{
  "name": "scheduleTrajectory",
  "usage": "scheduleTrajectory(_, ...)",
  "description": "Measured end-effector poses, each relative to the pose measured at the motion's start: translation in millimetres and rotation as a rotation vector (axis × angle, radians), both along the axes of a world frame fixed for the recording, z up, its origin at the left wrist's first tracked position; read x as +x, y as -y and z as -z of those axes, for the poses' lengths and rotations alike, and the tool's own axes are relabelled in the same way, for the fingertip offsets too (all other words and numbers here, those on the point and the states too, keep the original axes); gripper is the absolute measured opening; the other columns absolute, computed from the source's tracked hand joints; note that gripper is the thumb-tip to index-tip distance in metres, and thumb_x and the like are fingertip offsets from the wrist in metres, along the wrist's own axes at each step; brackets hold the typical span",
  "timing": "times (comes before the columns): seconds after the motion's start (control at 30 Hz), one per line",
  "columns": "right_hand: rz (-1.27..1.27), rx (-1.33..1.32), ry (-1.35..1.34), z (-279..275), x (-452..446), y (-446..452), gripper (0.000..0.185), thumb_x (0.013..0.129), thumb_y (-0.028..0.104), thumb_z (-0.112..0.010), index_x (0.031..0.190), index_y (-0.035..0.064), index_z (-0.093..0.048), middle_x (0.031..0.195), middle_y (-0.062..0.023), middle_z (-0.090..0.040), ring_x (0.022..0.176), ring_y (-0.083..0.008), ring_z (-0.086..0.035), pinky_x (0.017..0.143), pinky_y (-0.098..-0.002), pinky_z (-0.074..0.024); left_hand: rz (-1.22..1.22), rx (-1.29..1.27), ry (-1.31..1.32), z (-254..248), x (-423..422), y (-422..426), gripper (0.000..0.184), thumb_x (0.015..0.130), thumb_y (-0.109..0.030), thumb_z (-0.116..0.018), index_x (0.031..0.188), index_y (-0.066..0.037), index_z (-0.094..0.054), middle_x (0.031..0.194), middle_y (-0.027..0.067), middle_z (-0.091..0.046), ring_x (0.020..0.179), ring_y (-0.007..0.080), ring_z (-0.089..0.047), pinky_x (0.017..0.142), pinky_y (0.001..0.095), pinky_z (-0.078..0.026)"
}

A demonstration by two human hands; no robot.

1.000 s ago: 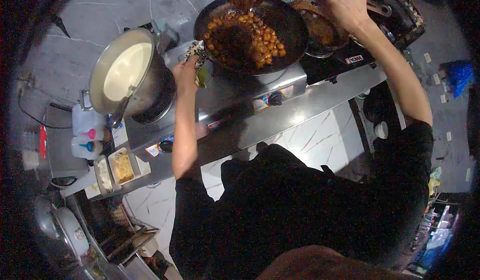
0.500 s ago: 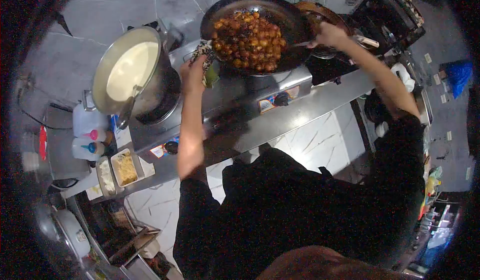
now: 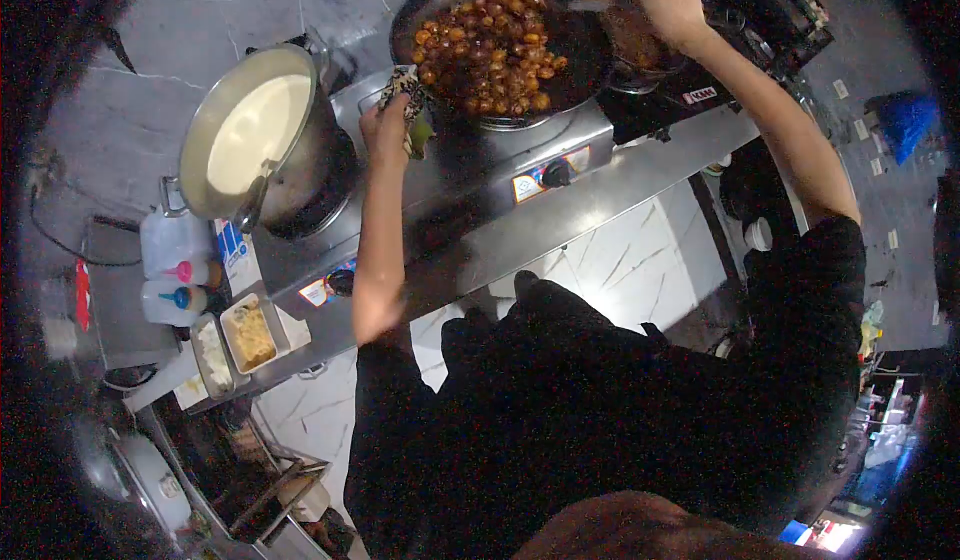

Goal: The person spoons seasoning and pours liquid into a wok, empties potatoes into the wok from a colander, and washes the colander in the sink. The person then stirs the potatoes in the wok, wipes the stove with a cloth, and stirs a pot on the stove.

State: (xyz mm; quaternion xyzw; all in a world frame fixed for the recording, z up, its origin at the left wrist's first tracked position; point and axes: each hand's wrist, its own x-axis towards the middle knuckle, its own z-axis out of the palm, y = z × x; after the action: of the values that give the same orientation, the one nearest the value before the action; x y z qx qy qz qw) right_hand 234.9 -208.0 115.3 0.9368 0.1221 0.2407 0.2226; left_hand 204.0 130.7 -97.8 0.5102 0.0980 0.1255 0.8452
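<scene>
A dark wok (image 3: 578, 60) on the stove holds a heap of small, round brown pieces of food (image 3: 485, 50) in a glossy dark coating. My left hand (image 3: 385, 128) is closed around a patterned cloth (image 3: 402, 84) with a green part, at the wok's near left rim. Over the wok's far right side, my right hand (image 3: 672, 10) is closed around the handle of a metal spatula (image 3: 592, 5). Its shape is blurred, and part of it is hidden by the fingers. The spatula is held above the wok's right rim, apart from the food.
Left of the wok stands a large pot (image 3: 190, 175) of cream-coloured liquid, with a ladle (image 3: 252, 205) leaning in it. A brown-filled pan (image 3: 640, 50) sits behind my right hand. Squeeze bottles (image 3: 175, 300) and a container of yellow food (image 3: 248, 335) are at the left. Stove knobs (image 3: 556, 173) face me.
My right hand has moved up and away, lifting the spatula from the wok's inside towards its far right rim. The food is more spread out. My left hand still grips the cloth.
</scene>
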Motion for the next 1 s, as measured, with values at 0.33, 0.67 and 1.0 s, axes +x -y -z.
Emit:
scheduleTrajectory(0.33,0.082,-0.404,-0.14,-58,-42,-56,0.028,0.075,0.025,-0.056,0.094,0.0057,-0.061,0.087,-0.0169,-0.063,0.075,-0.0283,-0.063,0.058,-0.0425,-0.0465,0.049,0.02,-0.078,7,8,-5,0.022,0.076,-0.006,-0.062,0.097,-0.003,-0.059,0.088,0.0042,-0.061,0.073,0.0165,-0.059,0.063,0.0302,-0.049)
scheduleTrajectory(0.67,0.161,-0.04,-1.107,-74,1,7,0.036,0.073,0.031,-0.065,0.094,0.0016,-0.064,0.088,-0.015,-0.063,0.078,-0.0294,-0.057,0.069,-0.0412,-0.0432,0.093,-0.039,-0.035,10,8,-3,0.025,0.074,-0.007,-0.064,0.099,-0.004,-0.06,0.09,0.0041,-0.061,0.075,0.0182,-0.059,0.062,0.0325,-0.049)
scheduleTrajectory(1.0,-0.168,-0.301,-0.898,-61,9,-7,0.036,0.075,0.029,-0.065,0.102,0.0058,-0.063,0.097,-0.0135,-0.064,0.082,-0.0257,-0.06,0.065,-0.0376,-0.0467,0.015,-0.033,-0.114,-6,-1,-4,0.017,0.072,-0.004,-0.064,0.087,0.004,-0.061,0.076,0.006,-0.061,0.062,0.0155,-0.058,0.055,0.0291,-0.047)
